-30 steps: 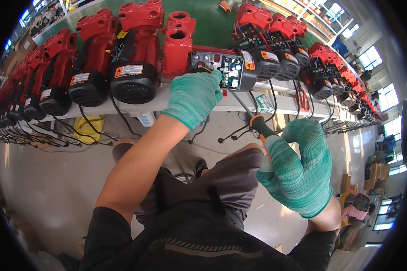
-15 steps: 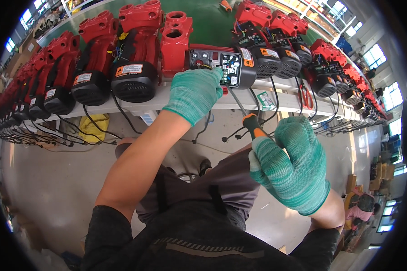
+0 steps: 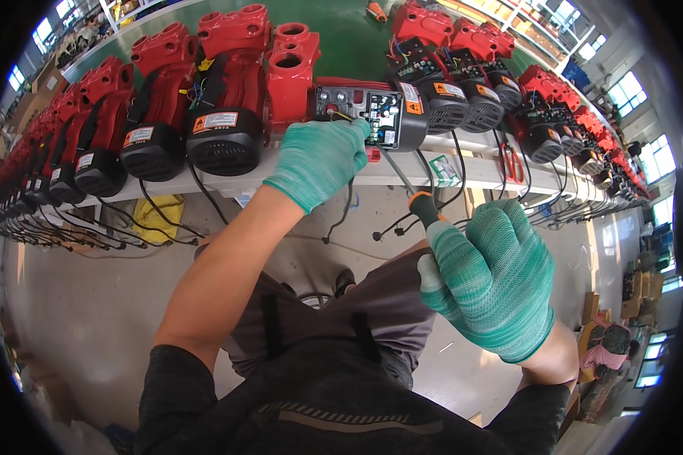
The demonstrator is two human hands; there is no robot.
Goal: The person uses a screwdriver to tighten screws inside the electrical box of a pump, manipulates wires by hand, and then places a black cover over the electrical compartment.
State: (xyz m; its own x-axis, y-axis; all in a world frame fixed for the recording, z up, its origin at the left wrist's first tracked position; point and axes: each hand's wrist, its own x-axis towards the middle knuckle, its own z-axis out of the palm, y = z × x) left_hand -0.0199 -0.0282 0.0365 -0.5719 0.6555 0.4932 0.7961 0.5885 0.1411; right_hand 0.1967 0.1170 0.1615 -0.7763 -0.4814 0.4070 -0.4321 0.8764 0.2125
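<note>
An electric pump lies on the bench, with a red cast body (image 3: 290, 85) and a black motor end (image 3: 411, 125). Its control box is uncovered and shows a circuit board (image 3: 385, 114). Over the box's near edge is my left hand (image 3: 319, 161) in a green knit glove, fingers closed at the board's left side; what they pinch is hidden. A thin wire (image 3: 343, 116) shows just beyond them. My gloved right hand (image 3: 497, 277) wraps round the orange and black handle of a screwdriver (image 3: 421, 203), whose shaft slants up toward the pump's near side.
Similar red and black pumps (image 3: 224, 140) line the bench on the left, and others with bared boards (image 3: 463, 91) on the right. Red-handled pliers (image 3: 513, 161) and a small green-and-white packet (image 3: 445, 171) lie near the edge. Black power cords (image 3: 349, 212) hang down. A person (image 3: 609, 345) is at far right.
My left hand has shifted slightly left and down, uncovering more of the wire by the board. My right hand has moved slightly right, still holding the screwdriver.
</note>
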